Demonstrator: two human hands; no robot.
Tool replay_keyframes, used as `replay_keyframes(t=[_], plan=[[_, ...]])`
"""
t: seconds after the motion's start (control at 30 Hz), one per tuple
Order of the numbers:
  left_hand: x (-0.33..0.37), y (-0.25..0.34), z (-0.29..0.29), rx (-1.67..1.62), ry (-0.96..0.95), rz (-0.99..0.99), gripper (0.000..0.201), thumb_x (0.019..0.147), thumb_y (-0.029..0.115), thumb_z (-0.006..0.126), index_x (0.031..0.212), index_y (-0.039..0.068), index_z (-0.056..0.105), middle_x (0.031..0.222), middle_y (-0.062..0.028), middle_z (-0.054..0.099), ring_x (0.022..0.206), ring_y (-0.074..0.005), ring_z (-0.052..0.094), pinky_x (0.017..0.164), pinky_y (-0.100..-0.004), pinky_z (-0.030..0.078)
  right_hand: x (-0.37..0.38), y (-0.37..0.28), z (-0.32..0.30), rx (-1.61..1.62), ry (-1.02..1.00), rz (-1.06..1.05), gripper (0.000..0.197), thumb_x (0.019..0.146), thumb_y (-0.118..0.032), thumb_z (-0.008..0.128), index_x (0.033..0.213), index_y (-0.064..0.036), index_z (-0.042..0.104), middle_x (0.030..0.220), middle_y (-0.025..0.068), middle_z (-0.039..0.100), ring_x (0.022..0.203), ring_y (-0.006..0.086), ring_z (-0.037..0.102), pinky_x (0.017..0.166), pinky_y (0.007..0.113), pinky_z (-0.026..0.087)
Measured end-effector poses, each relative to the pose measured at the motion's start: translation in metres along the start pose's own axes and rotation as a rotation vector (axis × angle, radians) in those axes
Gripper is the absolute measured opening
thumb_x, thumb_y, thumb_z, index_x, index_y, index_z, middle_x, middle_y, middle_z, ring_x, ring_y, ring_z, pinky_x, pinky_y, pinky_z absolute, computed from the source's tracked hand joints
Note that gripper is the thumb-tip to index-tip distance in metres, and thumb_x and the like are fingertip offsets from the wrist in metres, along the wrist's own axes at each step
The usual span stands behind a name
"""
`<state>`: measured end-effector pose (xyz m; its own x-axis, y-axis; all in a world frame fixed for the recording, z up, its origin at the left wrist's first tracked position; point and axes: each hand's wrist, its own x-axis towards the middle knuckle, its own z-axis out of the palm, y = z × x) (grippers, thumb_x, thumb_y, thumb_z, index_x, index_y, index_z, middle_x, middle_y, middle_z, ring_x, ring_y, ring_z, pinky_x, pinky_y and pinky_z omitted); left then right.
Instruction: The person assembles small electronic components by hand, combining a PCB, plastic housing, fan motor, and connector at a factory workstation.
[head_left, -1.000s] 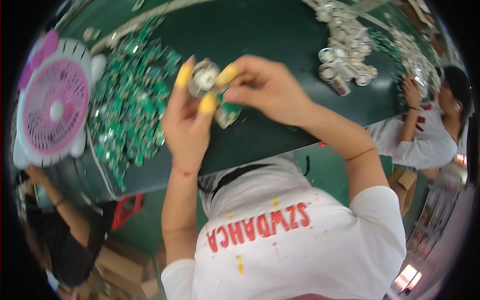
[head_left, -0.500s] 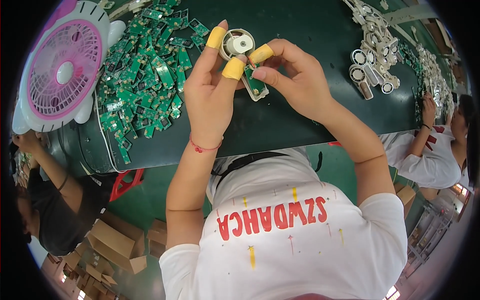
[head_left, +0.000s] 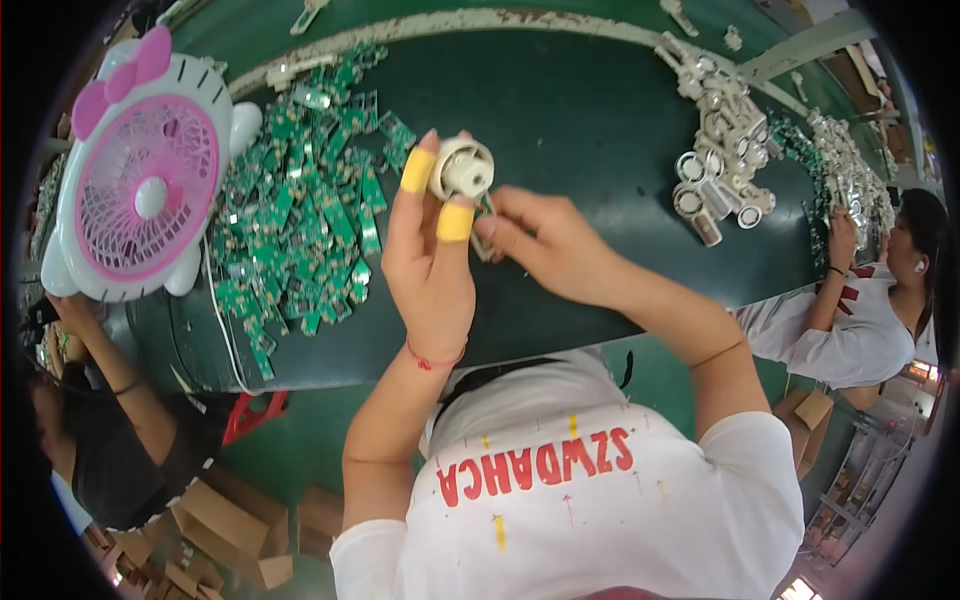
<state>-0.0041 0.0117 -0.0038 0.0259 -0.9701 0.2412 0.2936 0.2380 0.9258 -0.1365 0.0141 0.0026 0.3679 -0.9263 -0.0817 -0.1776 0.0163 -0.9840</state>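
My left hand (head_left: 432, 280), with yellow wraps on its thumb and a finger, grips a small white plastic housing (head_left: 466, 172) above the table. The housing has a round, ring-shaped head with a cylindrical part at its centre, and a handle pointing down toward me. On the right, my right hand (head_left: 545, 238) pinches the handle between thumb and fingers. A little green of a circuit board shows at the handle, mostly covered by my fingers. Left of my hands lies a heap of green circuit boards (head_left: 310, 215).
A pink and white fan (head_left: 150, 200) stands at the table's left. More white housings (head_left: 735, 130) are heaped at the right of the dark green table (head_left: 590, 130). One person (head_left: 130, 440) sits at left, another (head_left: 850, 330) at right. Cardboard boxes (head_left: 230, 525) stand on the floor.
The housing has tilted, turning its head more toward me and hiding most of the circuit board. My right fingers have shifted from the board's upper end to the handle. The view has tipped upward.
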Motion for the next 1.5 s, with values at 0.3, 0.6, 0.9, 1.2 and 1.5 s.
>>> replay_keyframes(t=[0.3, 0.6, 0.9, 1.2, 1.5], plan=[[0.011, -0.005, 0.004, 0.145, -0.037, 0.006, 0.077, 0.081, 0.007, 0.063, 0.14, 0.001, 0.015, 0.137, -0.0177, 0.033, 0.12, -0.0255, 0.042, 0.098, -0.033, 0.034, 0.016, 0.008, -0.013, 0.29, -0.054, 0.116, 0.018, 0.092, -0.017, 0.048, 0.089, -0.0012, 0.055, 0.072, 0.0059, 0.059, 0.063, 0.0108, 0.059, 0.057, 0.024, 0.048], [0.006, -0.011, -0.002, 0.345, -0.188, -0.063, 0.055, 0.083, 0.007, 0.057, 0.134, 0.004, 0.035, 0.132, -0.0135, 0.037, 0.118, -0.0258, 0.045, 0.093, -0.0355, 0.039, 0.214, 0.066, -0.255, -1.075, 0.356, 0.198, 0.048, 0.081, -0.045, 0.059, 0.066, 0.0003, 0.062, 0.051, 0.01, 0.05, 0.054, 0.0229, 0.051, 0.055, 0.035, 0.042], [0.001, -0.005, -0.011, 0.288, -0.193, -0.069, 0.045, 0.083, 0.003, 0.054, 0.127, 0.004, 0.044, 0.128, -0.012, 0.043, 0.111, -0.0241, 0.051, 0.089, -0.0321, 0.042, 0.095, 0.03, -0.273, -1.87, 0.256, 0.365, 0.033, 0.08, -0.032, 0.062, 0.099, -0.0057, 0.057, 0.083, 0.0156, 0.063, 0.075, 0.0301, 0.061, 0.062, 0.045, 0.046], [0.01, 0.008, 0.002, 0.755, -0.398, 0.173, 0.037, 0.081, 0.006, 0.059, 0.118, 0.005, 0.051, 0.12, -0.0138, 0.048, 0.094, -0.0301, 0.055, 0.078, -0.0344, 0.046, 0.038, 0.02, -0.134, -0.846, -0.028, -0.111, 0.018, 0.089, -0.014, 0.049, 0.103, -0.0036, 0.054, 0.078, 0.0132, 0.057, 0.066, 0.0217, 0.056, 0.062, 0.031, 0.044], [-0.019, -0.002, -0.029, 0.74, -0.239, -0.014, 0.037, 0.08, -0.003, 0.054, 0.117, 0.002, 0.05, 0.09, -0.013, 0.054, 0.079, -0.0298, 0.057, 0.064, -0.0361, 0.046, -0.018, 0.023, -0.017, -0.583, -0.014, -0.468, 0.027, 0.076, -0.009, 0.065, 0.1, -0.0028, 0.054, 0.098, 0.0111, 0.055, 0.095, 0.0295, 0.052, 0.082, 0.039, 0.041]])
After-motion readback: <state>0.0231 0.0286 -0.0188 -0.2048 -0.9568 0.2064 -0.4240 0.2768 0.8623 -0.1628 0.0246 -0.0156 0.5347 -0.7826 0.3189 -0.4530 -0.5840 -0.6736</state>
